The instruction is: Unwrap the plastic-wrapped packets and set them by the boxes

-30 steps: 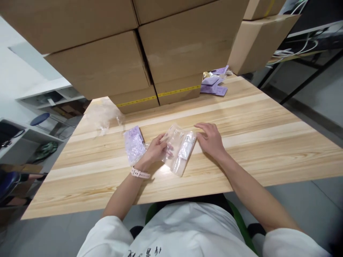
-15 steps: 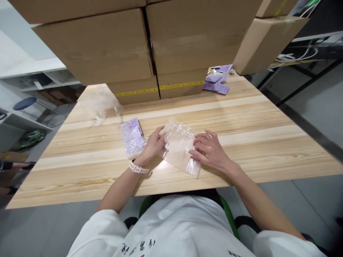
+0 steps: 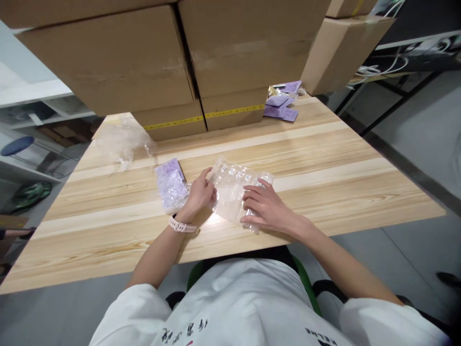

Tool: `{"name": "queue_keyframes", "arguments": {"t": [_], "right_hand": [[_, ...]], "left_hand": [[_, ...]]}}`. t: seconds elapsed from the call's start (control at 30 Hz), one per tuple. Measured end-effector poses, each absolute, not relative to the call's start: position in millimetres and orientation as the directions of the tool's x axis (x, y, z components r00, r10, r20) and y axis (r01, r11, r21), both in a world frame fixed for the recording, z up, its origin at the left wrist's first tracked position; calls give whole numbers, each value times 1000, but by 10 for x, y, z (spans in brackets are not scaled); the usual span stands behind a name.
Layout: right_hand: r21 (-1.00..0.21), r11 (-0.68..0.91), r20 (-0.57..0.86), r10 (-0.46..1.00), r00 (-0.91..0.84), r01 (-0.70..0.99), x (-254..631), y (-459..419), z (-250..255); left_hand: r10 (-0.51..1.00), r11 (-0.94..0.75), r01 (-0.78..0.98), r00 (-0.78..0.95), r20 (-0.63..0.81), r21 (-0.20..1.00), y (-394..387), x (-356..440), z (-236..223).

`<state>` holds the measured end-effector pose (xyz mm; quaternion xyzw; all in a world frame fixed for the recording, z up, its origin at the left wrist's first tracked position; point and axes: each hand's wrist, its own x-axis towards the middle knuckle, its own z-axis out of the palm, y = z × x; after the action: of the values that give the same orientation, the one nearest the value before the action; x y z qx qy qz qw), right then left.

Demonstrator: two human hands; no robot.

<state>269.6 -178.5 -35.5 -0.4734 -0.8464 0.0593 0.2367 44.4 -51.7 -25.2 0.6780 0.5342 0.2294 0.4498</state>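
A clear, wrinkled plastic bag (image 3: 229,190) lies on the wooden table in front of me, with faint marks along its far edge. My left hand (image 3: 200,193) has its fingers curled and pinches the bag's left edge. Across the right part of the bag rests my right hand (image 3: 268,207), its fingers spread and flat on the plastic, hiding some of it. Just left of my left hand is a purple packet (image 3: 169,178) in a clear wrapper, partly covered by shiny film.
Large cardboard boxes (image 3: 118,67) stand stacked at the table's back. Crumpled clear plastic (image 3: 124,142) lies at the back left. Purple packets (image 3: 281,108) sit by the boxes at the back right. The wooden table (image 3: 342,192) has its front edge close to my body.
My right hand has flattened and spread over the bag's right part, where its fingers were more curled before. My left hand stays at the left edge. The view has shifted slightly.
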Motion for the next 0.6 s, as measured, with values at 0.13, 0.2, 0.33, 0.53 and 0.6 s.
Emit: {"name": "queue_keyframes", "arguments": {"t": [0.13, 0.2, 0.33, 0.53, 0.6], "right_hand": [[-372, 473, 444, 846, -294, 798, 2814, -1863, -393], [-420, 406, 490, 854, -173, 812, 2933, -2010, -400], [-464, 227, 479, 877, 27, 856, 3158, -2334, -444], [-454, 40, 417, 893, 173, 890, 3155, -2558, -510], [-449, 34, 382, 911, 157, 893, 3022, -2556, -499]], "left_hand": [[930, -70, 573, 334, -154, 817, -504, 441, -232], [931, -97, 593, 338, -138, 799, -495, 435, -236], [937, -151, 672, 331, -111, 725, -482, 417, -234], [863, -492, 798, 395, 316, 347, -663, 524, -183], [756, -638, 714, 510, 409, 288, -783, 598, -215]]}}
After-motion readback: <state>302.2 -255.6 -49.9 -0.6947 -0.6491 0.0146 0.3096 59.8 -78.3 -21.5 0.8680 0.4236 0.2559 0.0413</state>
